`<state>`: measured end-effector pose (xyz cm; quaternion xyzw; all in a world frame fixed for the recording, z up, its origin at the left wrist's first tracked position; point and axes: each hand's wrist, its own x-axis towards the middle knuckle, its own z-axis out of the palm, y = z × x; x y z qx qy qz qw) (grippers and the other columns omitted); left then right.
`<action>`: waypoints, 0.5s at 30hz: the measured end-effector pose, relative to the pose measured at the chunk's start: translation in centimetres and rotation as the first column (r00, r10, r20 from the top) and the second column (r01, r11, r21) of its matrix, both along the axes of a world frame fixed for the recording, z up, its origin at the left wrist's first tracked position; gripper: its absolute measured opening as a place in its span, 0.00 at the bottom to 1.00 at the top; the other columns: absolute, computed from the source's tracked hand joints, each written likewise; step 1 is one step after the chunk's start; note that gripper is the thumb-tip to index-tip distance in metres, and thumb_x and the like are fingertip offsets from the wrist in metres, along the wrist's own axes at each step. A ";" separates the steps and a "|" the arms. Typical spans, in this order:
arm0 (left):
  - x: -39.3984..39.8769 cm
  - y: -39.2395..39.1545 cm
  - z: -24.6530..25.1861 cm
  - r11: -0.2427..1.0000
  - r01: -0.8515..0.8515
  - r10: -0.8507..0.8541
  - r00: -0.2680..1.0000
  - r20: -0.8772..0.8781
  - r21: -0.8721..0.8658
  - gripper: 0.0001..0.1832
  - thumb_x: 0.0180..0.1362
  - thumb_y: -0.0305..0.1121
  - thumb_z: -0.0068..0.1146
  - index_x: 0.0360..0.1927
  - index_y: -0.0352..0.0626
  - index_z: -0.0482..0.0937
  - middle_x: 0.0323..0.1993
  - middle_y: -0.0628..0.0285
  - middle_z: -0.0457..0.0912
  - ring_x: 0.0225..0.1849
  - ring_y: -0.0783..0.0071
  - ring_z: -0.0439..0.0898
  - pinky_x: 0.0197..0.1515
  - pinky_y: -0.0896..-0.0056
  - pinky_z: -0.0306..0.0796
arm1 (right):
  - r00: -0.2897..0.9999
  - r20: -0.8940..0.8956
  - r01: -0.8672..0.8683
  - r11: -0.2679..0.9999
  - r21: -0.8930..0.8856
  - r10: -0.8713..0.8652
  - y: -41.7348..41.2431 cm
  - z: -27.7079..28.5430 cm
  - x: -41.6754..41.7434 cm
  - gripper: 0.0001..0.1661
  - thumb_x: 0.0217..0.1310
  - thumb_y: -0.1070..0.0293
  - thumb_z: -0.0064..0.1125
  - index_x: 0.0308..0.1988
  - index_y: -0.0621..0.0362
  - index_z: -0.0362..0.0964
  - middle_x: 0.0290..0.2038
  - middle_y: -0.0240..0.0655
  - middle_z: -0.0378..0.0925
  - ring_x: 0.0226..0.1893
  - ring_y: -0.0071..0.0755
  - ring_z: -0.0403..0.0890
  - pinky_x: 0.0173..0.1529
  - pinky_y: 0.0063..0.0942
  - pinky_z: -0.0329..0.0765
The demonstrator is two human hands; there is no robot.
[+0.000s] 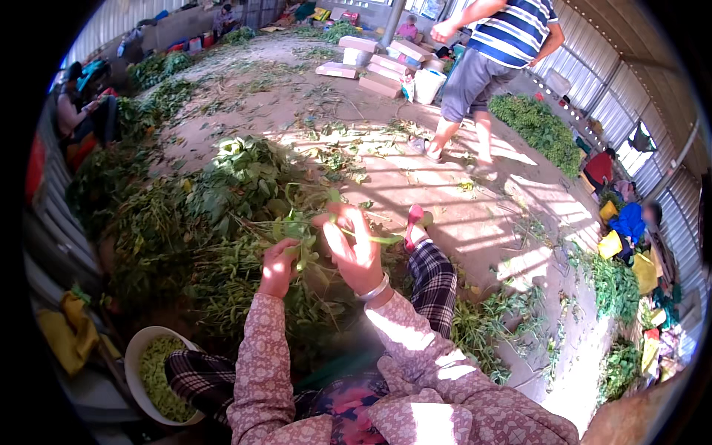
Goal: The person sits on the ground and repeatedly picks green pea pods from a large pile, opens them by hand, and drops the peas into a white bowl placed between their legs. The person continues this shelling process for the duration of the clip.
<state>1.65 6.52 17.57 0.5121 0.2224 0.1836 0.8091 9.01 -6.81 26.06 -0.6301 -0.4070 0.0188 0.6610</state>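
Observation:
My left hand point(279, 267) is closed around a green plant stalk with pods point(303, 247), above a heap of cut plants. Just right of it, my right hand point(353, 242) is raised, a bracelet at its wrist; a green pod or stem point(378, 239) runs by its fingers, and whether they pinch it is not clear. Leafy bean-like plants point(239, 278) lie in a heap in front of me and to the left. Beside my left knee stands a white bucket point(133, 356) holding many green pods point(161, 384).
A person in a striped shirt point(509, 33) stands on the littered floor ahead. Cardboard boxes point(381, 83) and a white bucket point(428, 86) are at the back. Plant piles point(537, 130) lie at the right, and other people sit along the walls. My right foot point(414, 222) extends forward.

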 end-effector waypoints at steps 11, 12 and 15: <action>-3.0 -1.3 -20.5 0.797 -0.157 0.085 0.985 -0.149 -0.583 0.14 0.61 0.34 0.39 0.43 0.38 0.72 0.23 0.65 0.71 0.18 0.78 0.67 0.16 0.78 0.60 | 0.982 0.017 0.154 0.754 -0.639 -0.187 -4.4 -22.0 3.1 0.12 0.51 0.65 0.55 0.39 0.52 0.70 0.29 0.45 0.76 0.28 0.46 0.78 0.34 0.39 0.73; -3.0 -1.3 -21.1 0.771 -0.213 0.128 0.975 -0.182 -0.601 0.14 0.61 0.34 0.39 0.44 0.37 0.72 0.23 0.65 0.71 0.19 0.77 0.68 0.17 0.78 0.61 | 0.984 0.084 0.176 0.749 -0.639 -0.159 -4.4 -22.3 3.1 0.12 0.51 0.65 0.55 0.38 0.52 0.70 0.30 0.45 0.76 0.30 0.47 0.77 0.36 0.40 0.73; -4.2 -3.3 -23.1 0.681 -0.335 0.195 0.940 -0.281 -0.651 0.14 0.61 0.33 0.41 0.46 0.37 0.71 0.26 0.62 0.71 0.22 0.75 0.70 0.19 0.78 0.65 | 0.979 0.196 0.172 0.734 -0.657 -0.055 -5.0 -22.0 2.7 0.13 0.50 0.64 0.56 0.39 0.52 0.70 0.33 0.46 0.76 0.36 0.49 0.76 0.40 0.40 0.72</action>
